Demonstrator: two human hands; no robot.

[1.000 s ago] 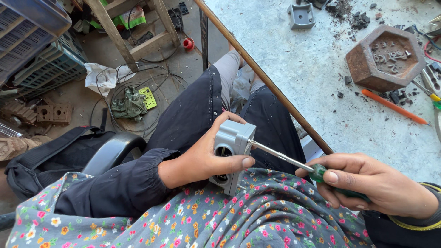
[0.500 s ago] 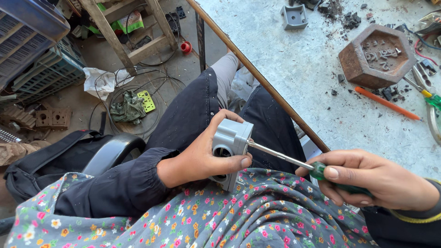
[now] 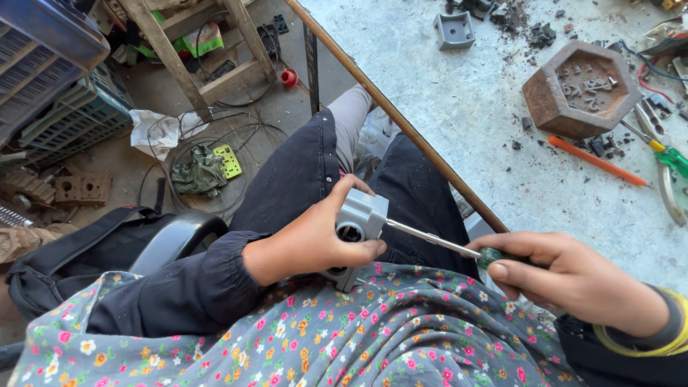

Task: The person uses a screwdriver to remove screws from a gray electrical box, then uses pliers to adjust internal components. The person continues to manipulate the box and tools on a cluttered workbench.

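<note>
In hands [image 3: 315,240]: 1 gray box [image 3: 360,218], 1 screwdriver [image 3: 459,248]

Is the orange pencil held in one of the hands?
No, the orange pencil lies on the table, away from both hands.

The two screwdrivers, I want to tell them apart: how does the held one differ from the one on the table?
The held screwdriver is gripped by the right hand, tip in the grey box; the table screwdriver lies loose. The held one's shaft shows fully; the table one's is partly hidden. Both have green handles.

Your left hand [image 3: 315,240] covers most of the grey box [image 3: 360,222]; the screwdriver [image 3: 459,247] tip is hidden inside it; your right hand [image 3: 573,276] hides the handle.
</note>
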